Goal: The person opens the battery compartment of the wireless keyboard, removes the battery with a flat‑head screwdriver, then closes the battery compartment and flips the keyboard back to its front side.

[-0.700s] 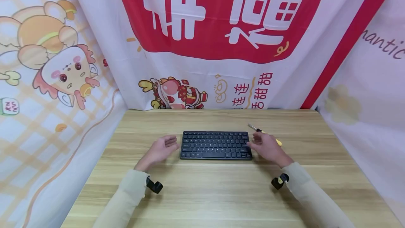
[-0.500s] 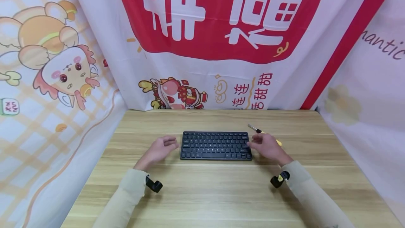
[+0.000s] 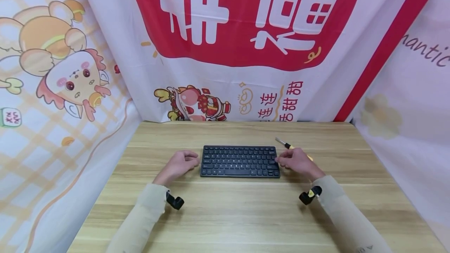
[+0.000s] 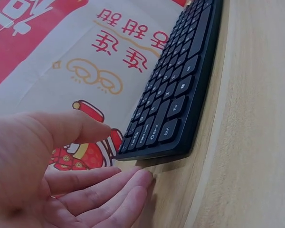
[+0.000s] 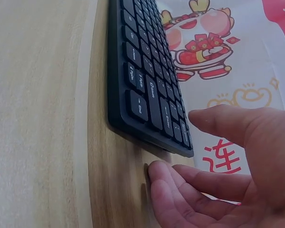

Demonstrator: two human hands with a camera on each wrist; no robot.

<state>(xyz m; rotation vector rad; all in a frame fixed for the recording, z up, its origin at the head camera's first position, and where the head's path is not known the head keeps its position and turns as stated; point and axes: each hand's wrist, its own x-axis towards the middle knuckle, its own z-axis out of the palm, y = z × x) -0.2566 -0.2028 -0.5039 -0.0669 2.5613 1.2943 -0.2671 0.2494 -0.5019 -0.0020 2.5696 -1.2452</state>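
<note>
A black keyboard (image 3: 240, 161) lies flat on the wooden table. At its left edge is the left hand (image 3: 180, 164); in the left wrist view the thumb and relaxed fingers of this hand (image 4: 71, 175) are spread near the keyboard's corner (image 4: 154, 142), with a gap visible. The right hand (image 3: 299, 162) is at the right edge, its thumb beside the end keys in the right wrist view, fingers (image 5: 166, 185) low near the tabletop below the keyboard (image 5: 147, 95). Whether the right thumb touches the keyboard cannot be told. Neither hand grips it.
Behind the right hand lies a screwdriver (image 3: 288, 145) with a yellow handle, partly covered by that hand. Printed cloths hang behind the table (image 3: 239, 214) and along both sides. A black wrist camera is strapped at each sleeve cuff.
The left hand has shifted slightly right, closer to the keyboard, and its fingers look more bent. The right thumb and fingers have drawn a little closer together. The keyboard has not moved.
</note>
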